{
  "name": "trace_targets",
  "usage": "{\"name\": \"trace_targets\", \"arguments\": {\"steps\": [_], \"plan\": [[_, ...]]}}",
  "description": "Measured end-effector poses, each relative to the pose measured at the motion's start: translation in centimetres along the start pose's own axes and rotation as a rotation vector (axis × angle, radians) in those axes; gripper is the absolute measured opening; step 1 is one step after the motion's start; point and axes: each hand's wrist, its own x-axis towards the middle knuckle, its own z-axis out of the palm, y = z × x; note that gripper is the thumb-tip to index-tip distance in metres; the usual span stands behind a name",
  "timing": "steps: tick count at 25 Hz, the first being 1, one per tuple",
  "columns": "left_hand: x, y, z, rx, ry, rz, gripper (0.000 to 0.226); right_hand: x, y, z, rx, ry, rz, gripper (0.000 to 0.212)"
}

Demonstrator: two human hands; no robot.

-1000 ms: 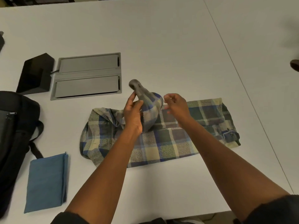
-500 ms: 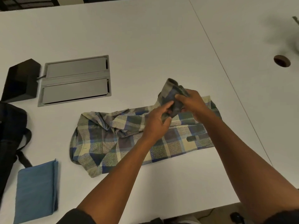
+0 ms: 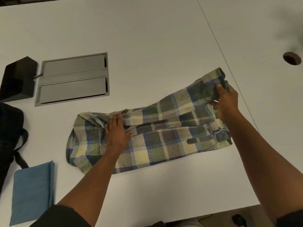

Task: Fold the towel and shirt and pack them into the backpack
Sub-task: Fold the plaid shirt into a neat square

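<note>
Head view: the plaid shirt lies long axis left to right, nearer the worktop front edge; the left hand presses flat on its left part while the right hand grips the sleeve cuff raised at its right end, to lay along the body

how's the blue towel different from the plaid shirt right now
The blue towel is one plain colour; the plaid shirt is checked in blue, green and cream. The towel lies already folded into a neat rectangle and untouched, while the shirt is only partly folded: the left hand presses it flat and the right hand grips its lifted sleeve. The towel looks smaller. Both lie on the white table.
</note>
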Motion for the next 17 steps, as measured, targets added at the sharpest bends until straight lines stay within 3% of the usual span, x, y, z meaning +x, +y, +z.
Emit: {"name": "trace_targets", "arguments": {"steps": [4, 7, 10, 14, 17], "plan": [[1.4, -0.2, -0.6, -0.155, -0.04, 0.05, 0.078, 1.8, 1.9, -0.8, 0.023, 0.061, 0.086, 0.033], [2.7, -0.5, -1.7, -0.172, -0.001, 0.098, 0.058, 2.8, 3.3, -1.5, 0.03, 0.062, 0.173, 0.055], [3.2, -0.3, -2.6, -0.209, 0.006, 0.129, 0.061, 3.5, 4.7, -2.3, 0.043, 0.008, 0.131, 0.05], [3.3, -0.6, -2.5, -0.229, -0.018, 0.157, 0.067, 3.9, 5.6, -3.6, 0.157, -0.191, 0.145, 0.04], [3.9, -1.6, -1.7, -0.218, 0.016, 0.148, 0.058, 3.9, 6.4, -3.9, -0.175, -0.236, 0.05, 0.041]]}}
